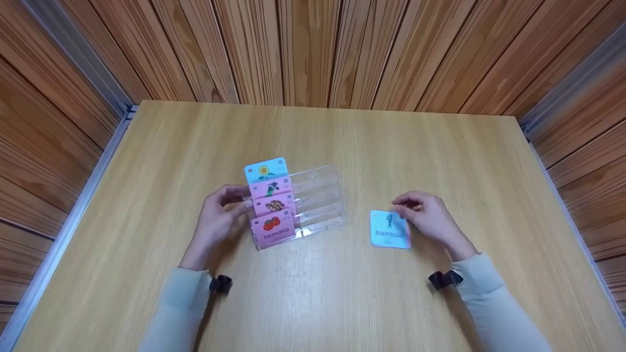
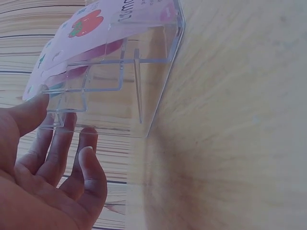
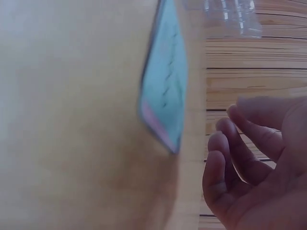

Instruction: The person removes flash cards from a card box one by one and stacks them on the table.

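A clear tiered card holder (image 1: 318, 200) stands on the wooden table (image 1: 391, 146). Its left column carries a blue sunflower card (image 1: 266, 171), two pink cards, and a pink tomato card (image 1: 273, 228) in front. My left hand (image 1: 220, 215) rests against the holder's left side. In the left wrist view its thumb (image 2: 33, 110) touches the holder (image 2: 144, 81) and the fingers are nearly straight. A blue card marked "bambuo" (image 1: 390, 230) lies flat on the table to the right. My right hand (image 1: 430, 217) hovers at its far right corner, fingers loosely curled (image 3: 240, 143), apart from the card (image 3: 165, 81).
The holder's right column of slots holds no cards. Wood-panelled walls (image 1: 313, 49) enclose the table on three sides, with metal rails (image 1: 73, 215) along the left and right edges. Both wrists wear small black camera mounts (image 1: 220, 283).
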Demonstrator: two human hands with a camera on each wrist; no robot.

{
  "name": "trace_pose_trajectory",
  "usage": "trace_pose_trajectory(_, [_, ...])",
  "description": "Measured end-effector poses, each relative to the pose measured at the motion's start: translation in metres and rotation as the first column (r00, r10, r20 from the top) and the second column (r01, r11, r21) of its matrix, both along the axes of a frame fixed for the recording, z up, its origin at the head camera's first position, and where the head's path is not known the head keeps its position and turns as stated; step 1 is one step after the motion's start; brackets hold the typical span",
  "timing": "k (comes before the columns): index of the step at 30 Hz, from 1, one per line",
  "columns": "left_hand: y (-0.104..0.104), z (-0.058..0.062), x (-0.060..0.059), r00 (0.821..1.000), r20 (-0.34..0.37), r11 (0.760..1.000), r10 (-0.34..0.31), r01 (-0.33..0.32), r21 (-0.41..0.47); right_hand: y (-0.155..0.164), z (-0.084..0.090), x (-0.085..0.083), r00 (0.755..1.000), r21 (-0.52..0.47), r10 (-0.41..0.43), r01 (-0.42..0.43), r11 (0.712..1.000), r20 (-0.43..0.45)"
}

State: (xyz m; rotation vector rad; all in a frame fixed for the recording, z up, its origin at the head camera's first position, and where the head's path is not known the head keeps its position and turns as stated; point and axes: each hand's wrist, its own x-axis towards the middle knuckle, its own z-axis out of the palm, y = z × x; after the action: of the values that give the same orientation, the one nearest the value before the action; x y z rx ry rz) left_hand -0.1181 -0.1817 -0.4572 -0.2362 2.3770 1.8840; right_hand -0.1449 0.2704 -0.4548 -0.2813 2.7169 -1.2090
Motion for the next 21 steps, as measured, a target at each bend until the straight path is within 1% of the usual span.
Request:
trace_pose_trajectory(4, [0.000,-0.001,0.000,1.000,0.010,1.000,0.000,0.000,0.004,-0.008,0.007,-0.002,0.998,-0.072,-0.004,0.009,0.997,0.063])
trace_pose_trajectory(9, [0.000,-0.002,-0.001,1.000,0.011,1.000,-0.007,0.007,0.003,-0.019,0.013,-0.005,0.997,-0.138,0.016,-0.005,0.990,0.077])
trace_pose_trajectory(15, [-0.001,-0.002,-0.001,1.000,-0.004,1.000,-0.013,0.013,0.001,-0.035,0.019,-0.013,0.997,-0.183,0.056,-0.047,0.982,0.045])
trace_pose_trajectory(21, [-0.001,0.000,0.000,1.000,-0.003,1.000,-0.015,0.015,0.001,-0.057,0.031,-0.019,0.995,-0.202,0.096,-0.092,0.975,0.011])
